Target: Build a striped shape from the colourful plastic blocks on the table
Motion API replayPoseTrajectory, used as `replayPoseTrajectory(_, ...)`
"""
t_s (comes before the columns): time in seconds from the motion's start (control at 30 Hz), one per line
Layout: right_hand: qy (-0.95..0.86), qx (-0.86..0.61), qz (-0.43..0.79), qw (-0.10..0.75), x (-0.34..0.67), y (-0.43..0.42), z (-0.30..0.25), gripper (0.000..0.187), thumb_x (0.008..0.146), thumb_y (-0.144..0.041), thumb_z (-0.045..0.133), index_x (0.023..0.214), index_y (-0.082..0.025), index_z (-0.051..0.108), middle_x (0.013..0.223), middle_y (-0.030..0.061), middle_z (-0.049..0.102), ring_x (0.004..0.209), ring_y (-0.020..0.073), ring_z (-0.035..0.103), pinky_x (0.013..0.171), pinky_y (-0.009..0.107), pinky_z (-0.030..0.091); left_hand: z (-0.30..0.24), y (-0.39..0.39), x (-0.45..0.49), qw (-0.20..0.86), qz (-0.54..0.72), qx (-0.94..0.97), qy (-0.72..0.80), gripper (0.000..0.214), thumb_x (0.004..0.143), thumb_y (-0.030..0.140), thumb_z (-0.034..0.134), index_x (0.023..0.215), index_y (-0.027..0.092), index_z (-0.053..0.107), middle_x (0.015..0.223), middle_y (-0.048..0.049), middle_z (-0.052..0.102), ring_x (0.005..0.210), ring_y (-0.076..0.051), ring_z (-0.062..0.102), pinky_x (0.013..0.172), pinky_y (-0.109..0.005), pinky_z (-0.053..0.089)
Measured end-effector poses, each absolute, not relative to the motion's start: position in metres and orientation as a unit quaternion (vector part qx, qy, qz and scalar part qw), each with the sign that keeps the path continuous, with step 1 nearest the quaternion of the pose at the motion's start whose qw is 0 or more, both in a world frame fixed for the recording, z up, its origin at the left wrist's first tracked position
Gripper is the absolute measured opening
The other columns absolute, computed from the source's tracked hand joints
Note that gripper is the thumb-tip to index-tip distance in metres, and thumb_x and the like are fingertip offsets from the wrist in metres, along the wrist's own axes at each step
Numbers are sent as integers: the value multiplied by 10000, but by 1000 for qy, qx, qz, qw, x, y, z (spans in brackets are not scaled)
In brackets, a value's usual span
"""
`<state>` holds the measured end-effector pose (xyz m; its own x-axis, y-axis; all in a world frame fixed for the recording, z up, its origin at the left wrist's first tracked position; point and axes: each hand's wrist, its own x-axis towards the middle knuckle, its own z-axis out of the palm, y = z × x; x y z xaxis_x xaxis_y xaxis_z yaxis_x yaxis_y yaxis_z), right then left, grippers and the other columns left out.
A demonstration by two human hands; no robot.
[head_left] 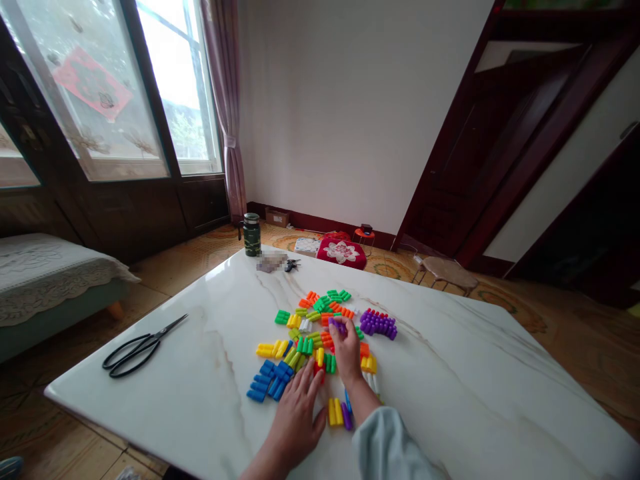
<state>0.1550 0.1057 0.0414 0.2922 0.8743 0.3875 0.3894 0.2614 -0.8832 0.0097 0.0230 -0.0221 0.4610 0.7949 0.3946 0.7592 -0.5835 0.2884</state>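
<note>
Short, rounded plastic pieces in several colours lie in small side-by-side groups across the white marble-patterned table [450,387]. My right hand [349,353] pinches a purple plastic piece [338,323] between thumb and fingers, above the middle of the spread. Lower and to its left, my left hand [299,408] rests palm down with fingers extended, its fingertips by a red piece [319,368]. Blue pieces [270,380] lie to the left of that hand. Yellow pieces [335,412] lie between the two wrists. A stacked purple cluster with red ends [379,324] stands right of my right hand.
Black-handled scissors [143,347] lie at the table's left. A camouflage-patterned flask [252,235] stands at the far corner, near a blurred-out item [271,261] and a small dark object [291,265]. Beyond the table are a red flowered cushion [342,253] and a stool [447,272].
</note>
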Motion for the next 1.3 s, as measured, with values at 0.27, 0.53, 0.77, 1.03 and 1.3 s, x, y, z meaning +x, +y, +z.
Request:
replayPoseTrajectory(0.27,-414,-649,189,609,224,54,17,489,742,-435,581,1154,-187,488,979,96,687,805,227,671,722,332,542,-25,24,9,11,271,847,457,632,837,287,537,1446,232,377,1525,-111,340,1368,-286,383,1059,-455,423)
replayPoseTrajectory(0.53,-458,-716,18,527,291,20,-15,408,794,-427,446,1037,-171,651,977,128,660,796,246,639,755,366,516,-26,26,8,-8,287,846,449,615,834,288,545,1431,249,402,1504,-102,384,1339,-282,428,1040,-440,449)
replayPoseTrajectory(0.77,-469,-756,-10,456,292,15,-35,410,815,-426,388,1060,-196,622,1040,122,669,904,262,653,720,348,510,-27,26,9,-11,284,847,450,606,832,294,552,1420,237,415,1503,-113,384,1336,-281,432,1036,-441,455)
replayPoseTrajectory(1.03,-443,-804,2,398,306,51,-22,325,747,-369,427,951,-217,630,985,113,702,801,250,656,640,327,463,-26,27,8,-13,286,846,450,588,839,301,542,1413,245,424,1500,-104,391,1332,-287,437,1026,-445,462)
replayPoseTrajectory(1.3,-405,-820,3,404,310,83,-13,267,712,-304,518,932,-246,657,953,56,709,723,202,631,578,284,400,-28,27,7,-15,282,849,447,596,850,299,528,1430,246,401,1501,-92,396,1346,-280,418,1042,-434,444)
